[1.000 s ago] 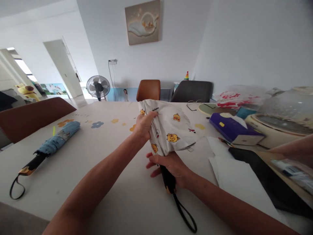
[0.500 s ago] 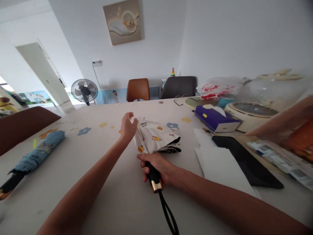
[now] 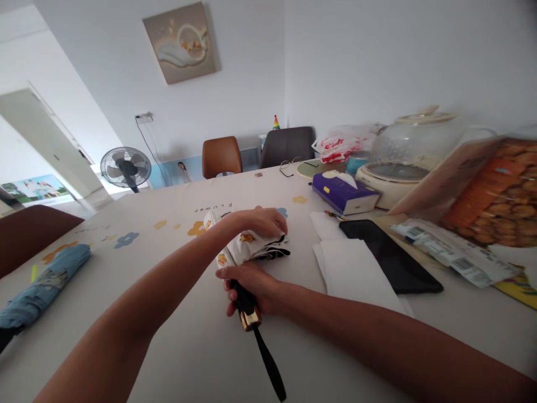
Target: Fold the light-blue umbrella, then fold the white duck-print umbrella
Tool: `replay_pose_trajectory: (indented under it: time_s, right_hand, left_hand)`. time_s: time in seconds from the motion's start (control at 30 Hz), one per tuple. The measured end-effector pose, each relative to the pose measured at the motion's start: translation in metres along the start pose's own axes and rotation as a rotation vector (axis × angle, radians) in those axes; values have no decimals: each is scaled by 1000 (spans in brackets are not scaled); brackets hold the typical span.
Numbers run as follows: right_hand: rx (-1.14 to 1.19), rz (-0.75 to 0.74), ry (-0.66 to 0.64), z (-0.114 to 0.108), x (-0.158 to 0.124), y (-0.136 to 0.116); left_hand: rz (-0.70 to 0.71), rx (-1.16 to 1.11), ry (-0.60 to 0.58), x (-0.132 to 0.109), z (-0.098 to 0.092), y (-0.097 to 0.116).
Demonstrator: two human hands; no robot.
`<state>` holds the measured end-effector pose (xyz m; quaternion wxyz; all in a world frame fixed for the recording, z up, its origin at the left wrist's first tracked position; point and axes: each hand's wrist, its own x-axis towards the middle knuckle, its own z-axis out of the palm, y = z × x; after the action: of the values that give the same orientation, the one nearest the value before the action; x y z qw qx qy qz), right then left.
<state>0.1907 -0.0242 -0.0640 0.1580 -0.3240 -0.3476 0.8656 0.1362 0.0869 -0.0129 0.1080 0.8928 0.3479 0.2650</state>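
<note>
A folding umbrella with white fabric printed with yellow ducks lies on the table in front of me. My right hand is wrapped round its black handle, which ends in a gold ring and a black wrist strap. My left hand lies over the top of the bunched fabric, fingers curled on it and pressing it down.
A folded blue umbrella lies at the left of the flower-print tablecloth. To the right are white papers, a black tablet, a purple tissue box, a glass-lidded pot and a biscuit packet. Chairs stand at the far edge.
My left hand let go of the raised fabric, hovered open, then came down on the bunched canopy. The umbrella sank flat to the table. My head turned right.
</note>
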Motion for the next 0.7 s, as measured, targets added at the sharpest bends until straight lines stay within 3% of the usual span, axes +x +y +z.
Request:
replay_pose_trajectory:
  time_s: [0.1,0.2,0.33,0.53,0.63,0.7]
  right_hand:
    - [2,0,-12,0,-1,0]
    - [8,-17,10,2,-2,-1]
    - [11,-7,15,4,-3,-2]
    - [11,-22,64,6,-3,-4]
    - [-19,-7,96,8,-4,-5]
    - [-47,26,111,9,-4,-5]
  left_hand:
    - [-8,-14,-18,1,-7,7]
    - [-70,-137,-42,-5,-30,22]
    - [-101,-43,130,-35,-67,43]
    - [-121,276,405,-129,-97,53]
    - [-193,473,480,-189,-96,49]
    - [-316,527,500,-224,-89,42]
